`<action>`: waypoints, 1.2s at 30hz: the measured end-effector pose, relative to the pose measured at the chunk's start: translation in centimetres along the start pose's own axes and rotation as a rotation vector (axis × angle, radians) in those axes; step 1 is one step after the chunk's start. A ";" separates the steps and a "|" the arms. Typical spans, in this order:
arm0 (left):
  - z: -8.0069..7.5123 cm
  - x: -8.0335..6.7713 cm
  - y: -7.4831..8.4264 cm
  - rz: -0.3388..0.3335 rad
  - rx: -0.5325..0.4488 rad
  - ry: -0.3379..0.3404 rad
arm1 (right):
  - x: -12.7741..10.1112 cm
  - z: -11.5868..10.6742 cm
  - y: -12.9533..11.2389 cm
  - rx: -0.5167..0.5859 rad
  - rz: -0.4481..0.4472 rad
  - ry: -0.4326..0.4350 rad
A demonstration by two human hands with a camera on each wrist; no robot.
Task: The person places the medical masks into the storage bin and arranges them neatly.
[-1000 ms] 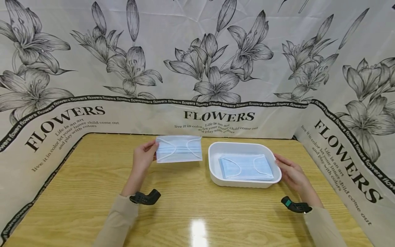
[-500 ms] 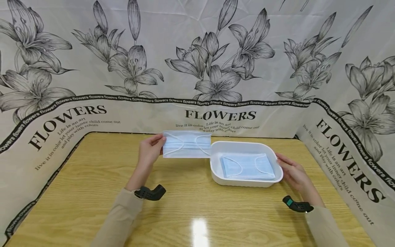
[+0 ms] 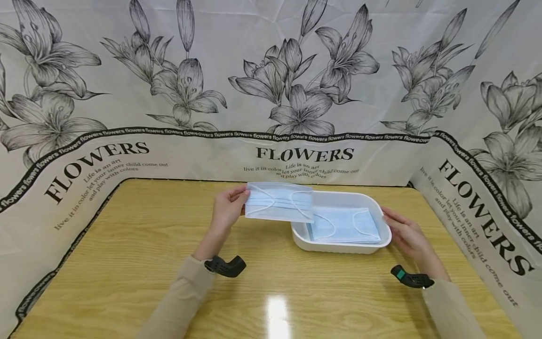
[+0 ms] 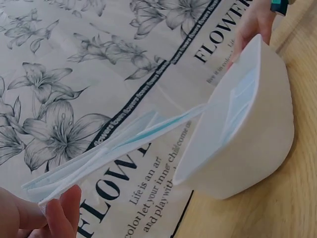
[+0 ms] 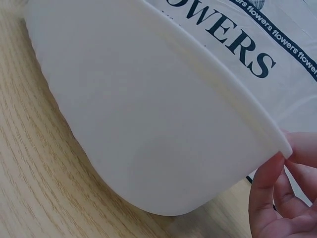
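Observation:
My left hand (image 3: 228, 207) pinches the left edge of a light blue disposable face mask (image 3: 271, 202), ear loops facing up. The mask's right end overlaps the left rim of a white plastic tub (image 3: 338, 247) in the head view. Seen from the left wrist, the held mask (image 4: 124, 141) looks thin and edge-on, slightly fanned into layers. Inside the tub lies a stack of similar blue masks (image 3: 345, 226). At the tub's right end, my right hand (image 3: 408, 238) grips the rim between thumb and fingers, shown closely in the right wrist view, where the tub wall (image 5: 143, 109) hides the masks.
A wood-grain table (image 3: 139, 273) bears the tub. Behind and at both sides hangs a white cloth (image 3: 203, 160) printed with flowers and lettering. Each wrist wears a black camera band (image 3: 226, 267).
My left hand has carried the face mask rightward, from beside the tub to over its left end. The right hand keeps its grip on the tub's rim.

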State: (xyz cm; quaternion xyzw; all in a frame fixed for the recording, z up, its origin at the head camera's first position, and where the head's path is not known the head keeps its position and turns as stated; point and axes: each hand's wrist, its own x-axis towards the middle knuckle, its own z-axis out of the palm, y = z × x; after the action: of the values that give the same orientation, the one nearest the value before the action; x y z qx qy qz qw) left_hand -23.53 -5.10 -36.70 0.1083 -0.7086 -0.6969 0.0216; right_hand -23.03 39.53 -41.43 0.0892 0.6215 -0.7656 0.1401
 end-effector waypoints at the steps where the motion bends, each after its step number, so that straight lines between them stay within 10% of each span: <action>1: 0.4 0.0 -0.1 -0.002 -0.004 -0.011 | 0.0 0.0 0.0 0.001 -0.003 -0.005; 36: 10.1 0.5 -2.0 -0.119 -0.102 -0.099 | 0.4 -0.2 0.0 -0.034 -0.036 -0.032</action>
State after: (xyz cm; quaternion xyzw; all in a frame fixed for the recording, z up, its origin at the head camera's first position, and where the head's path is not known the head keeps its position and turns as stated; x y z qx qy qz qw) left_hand -25.59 4.72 -39.07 0.1143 -0.6648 -0.7365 -0.0495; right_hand -23.42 39.68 -41.60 0.0635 0.6336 -0.7586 0.1378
